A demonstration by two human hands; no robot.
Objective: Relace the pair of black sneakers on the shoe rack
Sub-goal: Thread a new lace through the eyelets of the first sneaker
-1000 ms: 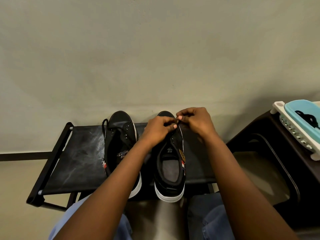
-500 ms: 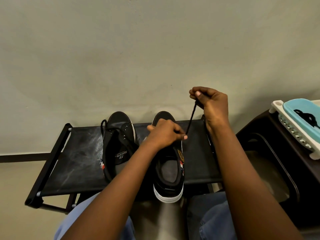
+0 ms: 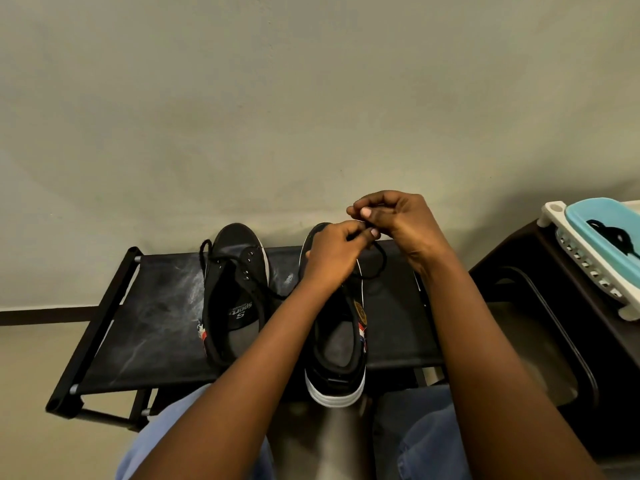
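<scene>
Two black sneakers stand side by side on the top shelf of a black shoe rack [image 3: 166,317] against a pale wall, toes pointing to the far side. The left sneaker [image 3: 235,292] sits well on the shelf, its tongue loose and a black cord [image 3: 207,251] looped around its far left edge. The right sneaker [image 3: 341,358] lies with its white-soled heel hanging over the near edge of the shelf.

Both hands meet above the toe end of the right sneaker. The left hand [image 3: 332,252] has its grip closed, thumb and fingertips pinching the black lace [image 3: 379,263]. The right hand [image 3: 403,220], just beside it and touching it, has its fingers curled in a tight grip on the same lace. A slack loop of the lace hangs below the hands, to the right of the shoe.

To the far right a white basket [image 3: 568,251] holding a light blue tub [image 3: 602,220] rests on a dark cabinet [image 3: 554,323].
</scene>
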